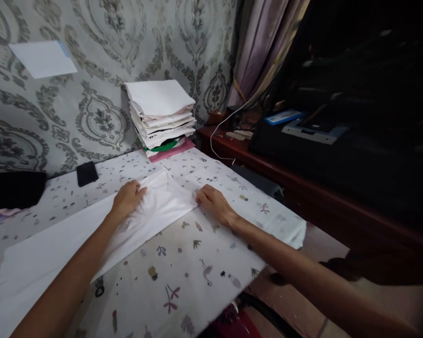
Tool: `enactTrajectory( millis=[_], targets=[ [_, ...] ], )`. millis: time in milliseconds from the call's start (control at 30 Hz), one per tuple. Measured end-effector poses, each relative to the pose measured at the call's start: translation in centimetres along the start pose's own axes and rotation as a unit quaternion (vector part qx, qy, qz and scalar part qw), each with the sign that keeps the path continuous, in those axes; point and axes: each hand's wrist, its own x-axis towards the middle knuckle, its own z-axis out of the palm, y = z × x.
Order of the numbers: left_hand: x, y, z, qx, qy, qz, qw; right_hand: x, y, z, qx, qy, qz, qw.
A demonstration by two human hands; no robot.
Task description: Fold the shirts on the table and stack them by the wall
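Observation:
A long white cloth (59, 234) lies folded lengthwise across the patterned tabletop, its far end wrinkled. My left hand (128, 199) rests on the wrinkled part, fingers curled at the fabric; whether it grips any is hard to tell. At the cloth's right end, my right hand (213, 202) pinches the edge between closed fingers. Beyond both hands, against the wall, stands a tall stack of folded cloths (162, 112), mostly white, with green and pink ones near the bottom.
A black phone-like object (87, 173) lies near the wall. Dark fabric (14, 190) sits at the far left. A reddish-brown cabinet (232, 145) with a large dark screen (356, 117) borders the printed table cover (183, 263) on the right; a white cable hangs there.

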Motion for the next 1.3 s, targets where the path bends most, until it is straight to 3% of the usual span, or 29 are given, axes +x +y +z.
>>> enactTrajectory(
  millis=[133, 367, 633, 767, 867, 967, 1133, 1200, 1300],
  targets=[
    [1.1, 0.0, 0.4, -0.016, -0.023, -0.050, 0.998, 0.2, 0.0, -0.4, 0.075, 0.027, 0.039, 0.996],
    [0.6, 0.0, 0.6, -0.058, 0.047, -0.036, 0.997, -0.4, -1.2, 0.2, -0.049, -0.025, 0.026, 0.998],
    [1.8, -0.4, -0.9, -0.062, -0.048, -0.032, 0.996, -0.3, -0.7, 0.7, -0.078, -0.014, 0.009, 0.997],
    [1.5, -2.1, -2.2, -0.089, -0.072, -0.040, 0.993, -0.4, -1.1, 0.6, -0.074, 0.003, -0.046, 0.996],
    [0.5, -3.0, -2.7, -0.108, -0.099, -0.027, 0.989, 0.4, -2.9, 1.0, -0.083, -0.043, -0.138, 0.986],
    [-0.2, -3.5, -2.5, -0.112, -0.095, 0.001, 0.989, 2.0, -5.6, 2.3, -0.090, -0.118, -0.207, 0.967],
    [-1.1, -4.1, -1.8, -0.099, -0.044, -0.020, 0.994, 4.8, -9.4, 6.7, -0.112, -0.175, -0.246, 0.947],
    [-2.7, -4.5, -1.8, -0.099, -0.017, -0.023, 0.995, 5.3, -9.9, 8.8, -0.131, -0.190, -0.252, 0.940],
    [-6.8, -5.5, -1.9, -0.099, 0.023, 0.023, 0.995, 5.5, -9.3, 11.5, -0.173, -0.181, -0.262, 0.932]
  ],
)
